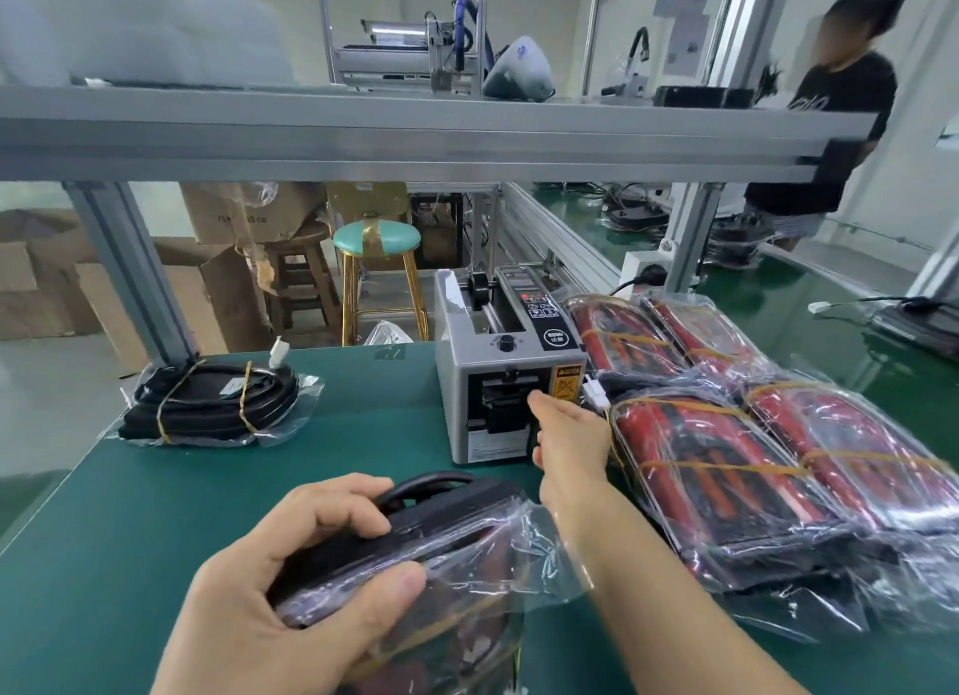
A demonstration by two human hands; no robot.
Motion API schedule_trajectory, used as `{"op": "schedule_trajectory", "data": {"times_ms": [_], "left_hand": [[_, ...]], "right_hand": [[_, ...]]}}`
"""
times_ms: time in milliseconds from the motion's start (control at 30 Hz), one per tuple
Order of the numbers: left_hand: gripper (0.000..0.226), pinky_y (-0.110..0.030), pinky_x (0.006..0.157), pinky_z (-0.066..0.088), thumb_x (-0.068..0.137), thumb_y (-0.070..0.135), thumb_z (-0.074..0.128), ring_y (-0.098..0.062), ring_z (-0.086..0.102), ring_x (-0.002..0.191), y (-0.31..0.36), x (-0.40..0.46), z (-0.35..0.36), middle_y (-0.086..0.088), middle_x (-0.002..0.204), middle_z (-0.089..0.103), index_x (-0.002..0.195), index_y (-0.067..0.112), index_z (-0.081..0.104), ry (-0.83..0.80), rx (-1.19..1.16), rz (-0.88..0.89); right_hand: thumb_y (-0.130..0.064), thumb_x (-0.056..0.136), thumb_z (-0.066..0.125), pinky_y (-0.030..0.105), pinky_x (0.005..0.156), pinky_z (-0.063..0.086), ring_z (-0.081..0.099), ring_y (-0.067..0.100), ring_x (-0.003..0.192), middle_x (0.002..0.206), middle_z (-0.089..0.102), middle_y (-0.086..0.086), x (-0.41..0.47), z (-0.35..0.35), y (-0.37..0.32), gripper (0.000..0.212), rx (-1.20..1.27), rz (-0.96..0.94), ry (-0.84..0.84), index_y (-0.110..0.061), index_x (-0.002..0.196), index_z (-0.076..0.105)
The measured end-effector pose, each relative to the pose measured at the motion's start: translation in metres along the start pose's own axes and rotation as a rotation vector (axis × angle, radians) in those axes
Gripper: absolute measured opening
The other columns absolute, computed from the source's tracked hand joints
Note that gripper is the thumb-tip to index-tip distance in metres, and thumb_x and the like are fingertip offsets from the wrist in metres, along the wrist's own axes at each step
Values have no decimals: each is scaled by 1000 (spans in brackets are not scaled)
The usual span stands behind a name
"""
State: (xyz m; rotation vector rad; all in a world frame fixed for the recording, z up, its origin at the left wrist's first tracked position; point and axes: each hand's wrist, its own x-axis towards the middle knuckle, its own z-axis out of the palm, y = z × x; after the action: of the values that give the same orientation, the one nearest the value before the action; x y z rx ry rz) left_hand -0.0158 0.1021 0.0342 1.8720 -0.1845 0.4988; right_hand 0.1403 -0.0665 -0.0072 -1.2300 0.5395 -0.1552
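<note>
In the lower centre of the frame the left hand [290,554] grips the bagged black cable [415,554], fingers curled over it and thumb pressing on the plastic, low over the green table [363,409]. The right hand [571,435] reaches to the mouth of the tape dispenser [498,341], fingers straight. I see no tape in them. The cutter is there, so a fingertip pushed too deep could be nicked. The loose bag flap may also unfold, as only one hand holds it.

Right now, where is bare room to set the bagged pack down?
Green mat is bare between the black cable bundle and the tape dispenser and beside the left hand. Right of the dispenser, red bagged packs crowd it.
</note>
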Motion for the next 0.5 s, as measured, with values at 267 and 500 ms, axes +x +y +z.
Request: {"op": "schedule_trajectory", "data": {"times_ms": [267, 500], "left_hand": [[35, -15, 73, 53, 43, 51, 74, -6, 70, 79, 0, -1, 1, 12, 101, 72, 70, 30, 69, 22, -26, -18], [38, -11, 73, 51, 41, 51, 74, -7, 69, 77, 2, -2, 1, 12, 101, 71, 71, 27, 69, 20, -72, -24]], "right_hand": [[-18, 80, 75, 17, 40, 36, 45, 3, 36, 42, 54, -10, 10, 8, 2, 5, -164, -79, 53, -18, 81, 70], [-13, 77, 76, 32, 70, 51, 58, 24, 68, 72, 63, 6, 20, 21, 2, 22, -188, -60, 146, -21, 62, 61]]}}
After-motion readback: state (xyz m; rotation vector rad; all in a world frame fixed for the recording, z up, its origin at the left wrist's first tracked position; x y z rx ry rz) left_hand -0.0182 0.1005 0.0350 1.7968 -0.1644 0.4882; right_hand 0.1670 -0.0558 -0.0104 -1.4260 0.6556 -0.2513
